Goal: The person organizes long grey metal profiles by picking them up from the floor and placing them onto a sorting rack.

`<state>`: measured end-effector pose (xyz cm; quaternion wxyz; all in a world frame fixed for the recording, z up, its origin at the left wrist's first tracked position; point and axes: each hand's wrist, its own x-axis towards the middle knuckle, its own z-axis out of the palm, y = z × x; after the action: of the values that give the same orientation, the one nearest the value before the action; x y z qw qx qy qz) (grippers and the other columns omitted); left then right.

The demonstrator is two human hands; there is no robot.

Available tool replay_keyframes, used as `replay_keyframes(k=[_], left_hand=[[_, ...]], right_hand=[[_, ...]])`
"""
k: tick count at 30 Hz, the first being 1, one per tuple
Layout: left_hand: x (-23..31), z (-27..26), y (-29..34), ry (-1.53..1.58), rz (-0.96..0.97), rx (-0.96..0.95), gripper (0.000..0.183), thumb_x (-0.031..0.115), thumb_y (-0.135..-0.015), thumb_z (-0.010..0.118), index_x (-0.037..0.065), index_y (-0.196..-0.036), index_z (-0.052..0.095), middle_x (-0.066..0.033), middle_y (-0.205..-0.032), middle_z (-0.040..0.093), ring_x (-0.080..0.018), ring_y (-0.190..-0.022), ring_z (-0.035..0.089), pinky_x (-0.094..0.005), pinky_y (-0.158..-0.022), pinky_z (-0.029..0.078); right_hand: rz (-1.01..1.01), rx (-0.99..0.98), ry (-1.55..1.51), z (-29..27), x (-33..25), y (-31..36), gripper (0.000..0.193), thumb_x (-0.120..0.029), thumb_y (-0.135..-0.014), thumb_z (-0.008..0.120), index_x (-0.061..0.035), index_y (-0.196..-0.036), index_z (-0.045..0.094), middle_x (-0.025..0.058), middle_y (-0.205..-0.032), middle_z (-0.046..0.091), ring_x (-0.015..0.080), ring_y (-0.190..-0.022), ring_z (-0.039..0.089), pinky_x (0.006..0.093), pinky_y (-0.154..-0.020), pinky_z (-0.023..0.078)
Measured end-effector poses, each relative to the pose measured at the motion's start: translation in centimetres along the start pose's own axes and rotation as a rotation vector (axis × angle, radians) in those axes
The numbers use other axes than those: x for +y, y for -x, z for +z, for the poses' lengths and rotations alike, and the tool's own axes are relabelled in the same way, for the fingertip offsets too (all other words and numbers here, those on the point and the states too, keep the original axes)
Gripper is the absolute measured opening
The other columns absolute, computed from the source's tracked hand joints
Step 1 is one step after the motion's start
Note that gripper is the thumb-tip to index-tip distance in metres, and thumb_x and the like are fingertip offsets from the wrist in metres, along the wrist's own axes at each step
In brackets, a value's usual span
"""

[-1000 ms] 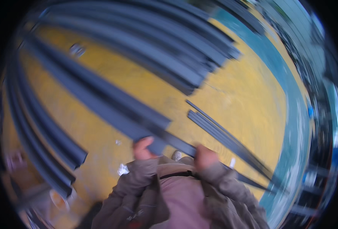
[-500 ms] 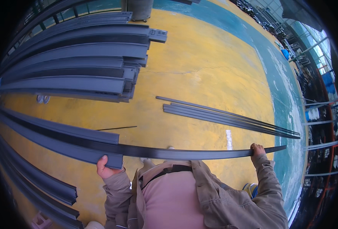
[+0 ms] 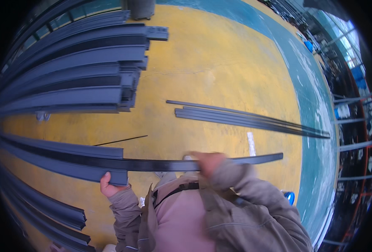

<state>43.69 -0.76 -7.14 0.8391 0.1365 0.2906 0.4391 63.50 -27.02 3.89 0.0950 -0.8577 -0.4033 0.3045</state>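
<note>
My left hand (image 3: pixel 110 187) is closed on the near edge of a wide dark grey channel profile (image 3: pixel 89 171), at its right end, with the thumb on top. A long, narrow black-grey strip (image 3: pixel 165 165) lies along that profile's groove and sticks out to the right across my body. My right hand (image 3: pixel 211 163) is over the middle of the protruding strip, the strip's free end showing beyond it. Motion smears its fingers, so I cannot tell whether they grip the strip.
Several loose narrow strips (image 3: pixel 219 120) lie on the yellow floor (image 3: pixel 219 50) ahead. A stack of grey profiles (image 3: pixel 72 75) fills the far left, with more profiles (image 3: pixel 47 201) at the near left. A thin dark rod (image 3: pixel 121 140) lies beyond the channel profile.
The strip has slid left, farther into the channel profile. My right hand has moved left from near the strip's right end to its middle. My left hand stays on the profile.
</note>
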Motion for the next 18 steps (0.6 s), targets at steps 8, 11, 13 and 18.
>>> replay_keyframes(k=[8, 11, 13, 18], left_hand=[[-0.4, 3.2, 2.3, 0.108, 0.011, 0.001, 0.049, 0.002, -0.075, 0.052, -0.002, -0.123, 0.053, -0.0138, -0.115, 0.061, -0.0312, -0.103, 0.060, -0.0434, -0.091, 0.050], [-0.5, 2.8, 1.7, 0.104, 0.017, -0.041, 0.049, 0.002, -0.075, 0.052, -0.001, -0.124, 0.052, -0.0138, -0.115, 0.061, -0.0309, -0.103, 0.060, -0.0431, -0.091, 0.050], [-0.3, 2.9, 1.8, 0.082, 0.032, -0.026, 0.050, 0.002, -0.075, 0.052, -0.001, -0.125, 0.052, -0.0142, -0.115, 0.061, -0.0313, -0.103, 0.060, -0.0430, -0.091, 0.049], [0.9, 3.5, 2.1, -0.004, -0.073, -0.074, 0.052, 0.002, -0.076, 0.050, -0.002, -0.127, 0.050, -0.0146, -0.118, 0.060, -0.0329, -0.108, 0.059, -0.0450, -0.095, 0.048]], right_hand=[[0.314, 0.508, 0.531, 1.3, 23.1, 16.0, 0.013, -0.006, -0.067, 0.066, -0.0111, -0.074, 0.057, 0.0115, -0.067, 0.059, 0.0339, -0.064, 0.058, 0.0453, -0.059, 0.047], [0.091, 0.389, 0.350, 1.0, 14.2, 11.0, 0.009, -0.006, -0.068, 0.062, -0.0103, -0.074, 0.057, 0.0126, -0.064, 0.059, 0.0363, -0.059, 0.057, 0.0463, -0.059, 0.047], [-0.044, 0.187, 0.240, 1.9, 5.1, 2.9, 0.008, -0.010, -0.070, 0.061, -0.0091, -0.074, 0.055, 0.0137, -0.060, 0.057, 0.0366, -0.054, 0.056, 0.0458, -0.059, 0.047], [-0.570, 0.488, 0.084, 3.9, -13.8, -9.2, 0.040, -0.012, -0.077, 0.062, -0.0002, -0.114, 0.055, 0.0165, -0.091, 0.062, 0.0299, -0.080, 0.062, 0.0397, -0.076, 0.047]])
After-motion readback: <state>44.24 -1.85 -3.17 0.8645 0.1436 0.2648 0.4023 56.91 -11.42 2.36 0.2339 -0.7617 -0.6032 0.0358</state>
